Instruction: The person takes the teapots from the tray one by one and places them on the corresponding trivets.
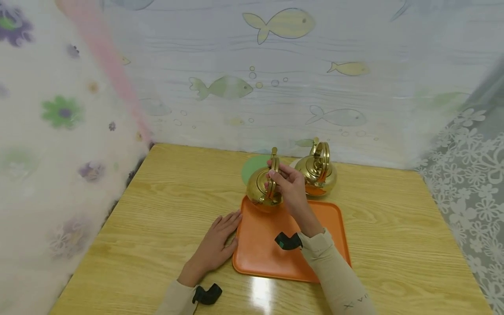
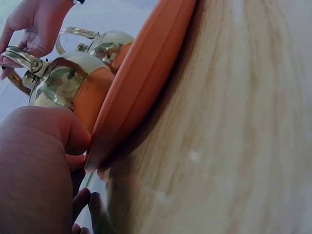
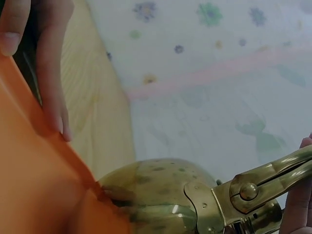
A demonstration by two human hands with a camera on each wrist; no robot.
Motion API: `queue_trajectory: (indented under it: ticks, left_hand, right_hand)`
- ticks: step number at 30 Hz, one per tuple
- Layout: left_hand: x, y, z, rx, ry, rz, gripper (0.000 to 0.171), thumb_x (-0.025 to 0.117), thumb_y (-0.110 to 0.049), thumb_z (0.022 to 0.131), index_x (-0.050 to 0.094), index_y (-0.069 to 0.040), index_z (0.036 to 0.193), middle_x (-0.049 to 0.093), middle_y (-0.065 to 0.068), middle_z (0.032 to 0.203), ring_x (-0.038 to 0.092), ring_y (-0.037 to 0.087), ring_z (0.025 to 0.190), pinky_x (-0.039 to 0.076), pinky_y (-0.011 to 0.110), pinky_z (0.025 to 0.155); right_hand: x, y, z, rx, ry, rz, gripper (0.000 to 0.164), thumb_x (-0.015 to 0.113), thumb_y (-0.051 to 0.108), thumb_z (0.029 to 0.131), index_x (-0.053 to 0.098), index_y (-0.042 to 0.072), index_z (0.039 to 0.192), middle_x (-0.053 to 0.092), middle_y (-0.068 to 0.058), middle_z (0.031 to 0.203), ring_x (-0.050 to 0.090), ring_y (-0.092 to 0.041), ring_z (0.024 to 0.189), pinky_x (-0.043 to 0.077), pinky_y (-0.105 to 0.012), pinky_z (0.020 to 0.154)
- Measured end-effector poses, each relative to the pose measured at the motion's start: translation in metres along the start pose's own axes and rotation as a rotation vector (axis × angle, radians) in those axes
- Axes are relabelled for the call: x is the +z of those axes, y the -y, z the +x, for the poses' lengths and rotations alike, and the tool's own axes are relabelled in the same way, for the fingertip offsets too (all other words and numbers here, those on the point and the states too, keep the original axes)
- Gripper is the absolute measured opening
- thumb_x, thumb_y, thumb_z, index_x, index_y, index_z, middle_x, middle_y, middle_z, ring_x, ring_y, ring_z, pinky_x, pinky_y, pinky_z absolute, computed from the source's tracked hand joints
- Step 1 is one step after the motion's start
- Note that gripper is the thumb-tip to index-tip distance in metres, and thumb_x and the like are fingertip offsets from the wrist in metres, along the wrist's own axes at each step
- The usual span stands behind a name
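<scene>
My right hand (image 1: 294, 188) grips the raised handle of a shiny brass kettle (image 1: 257, 189) at the far left corner of an orange tray (image 1: 267, 251). The kettle's lower part overlaps the tray's far edge; whether its base is lifted cannot be told. My left hand (image 1: 214, 246) lies along the tray's left side, fingers extended, fingertips and thumb touching the rim. A second brass kettle (image 1: 330, 178) with its handle up stands behind the tray, right of my right hand. In the left wrist view, both kettles show beyond the tray's rim (image 2: 146, 73).
Behind the held kettle lies a round green flat piece (image 1: 250, 168), partly hidden. The wood-grain table (image 1: 397, 227) meets a fish-print curtain (image 1: 220, 113) at the back. Flower-print cloth (image 1: 63, 175) hangs at left, and white lace (image 1: 476, 197) at right.
</scene>
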State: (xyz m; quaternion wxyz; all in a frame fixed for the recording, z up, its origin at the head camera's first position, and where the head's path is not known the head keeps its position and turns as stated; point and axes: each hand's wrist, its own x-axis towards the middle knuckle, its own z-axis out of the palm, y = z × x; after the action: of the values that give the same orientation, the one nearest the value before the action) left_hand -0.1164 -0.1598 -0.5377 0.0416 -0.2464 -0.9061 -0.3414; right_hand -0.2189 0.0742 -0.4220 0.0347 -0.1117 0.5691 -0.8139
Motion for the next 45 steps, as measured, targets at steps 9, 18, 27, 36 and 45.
queue_trajectory:
  ticks: [9,18,27,36,45]
  left_hand:
    - [0.002,-0.002,-0.002,0.004,-0.006,-0.005,0.058,0.057,-0.021,0.100,0.043,-0.005,0.155,0.041,0.007,0.161,0.038,0.028,0.149,0.022,0.056,0.122]
    - [0.004,-0.001,-0.002,0.019,-0.013,-0.007,0.058,0.058,-0.021,0.100,0.044,-0.005,0.154,0.041,0.008,0.160,0.038,0.028,0.149,0.023,0.057,0.121]
    - [0.002,0.000,-0.002,0.017,-0.016,-0.017,0.058,0.058,-0.019,0.099,0.045,-0.004,0.154,0.042,0.009,0.160,0.039,0.030,0.148,0.023,0.058,0.121]
    - [0.002,0.003,-0.003,0.020,-0.031,-0.013,0.058,0.059,-0.019,0.099,0.045,-0.004,0.153,0.043,0.009,0.159,0.040,0.031,0.148,0.023,0.059,0.120]
    - [0.003,0.002,0.000,0.026,-0.035,-0.016,0.058,0.058,-0.020,0.099,0.045,-0.003,0.153,0.042,0.010,0.160,0.039,0.032,0.148,0.023,0.059,0.120]
  right_hand:
    - [-0.003,0.003,0.001,0.013,0.013,0.002,0.041,0.058,0.003,0.101,0.053,-0.014,0.138,0.072,0.002,0.115,0.066,-0.018,0.088,0.061,-0.028,0.070]
    - [-0.006,0.007,0.006,0.069,0.002,-0.002,0.042,0.058,0.004,0.102,0.053,-0.009,0.142,0.071,0.002,0.117,0.065,-0.020,0.090,0.061,-0.029,0.071]
    - [-0.006,0.004,0.010,0.088,0.004,0.007,0.045,0.057,0.002,0.102,0.049,-0.011,0.145,0.073,0.005,0.112,0.066,-0.017,0.090,0.061,-0.028,0.070]
    - [-0.006,0.006,0.018,0.088,0.033,-0.056,0.043,0.058,0.010,0.103,0.054,-0.008,0.142,0.069,-0.005,0.108,0.064,-0.022,0.094,0.062,-0.029,0.073]
    - [-0.010,0.010,0.031,0.100,0.032,-0.062,0.040,0.057,0.011,0.104,0.057,-0.006,0.140,0.067,-0.012,0.103,0.066,-0.015,0.081,0.060,-0.027,0.070]
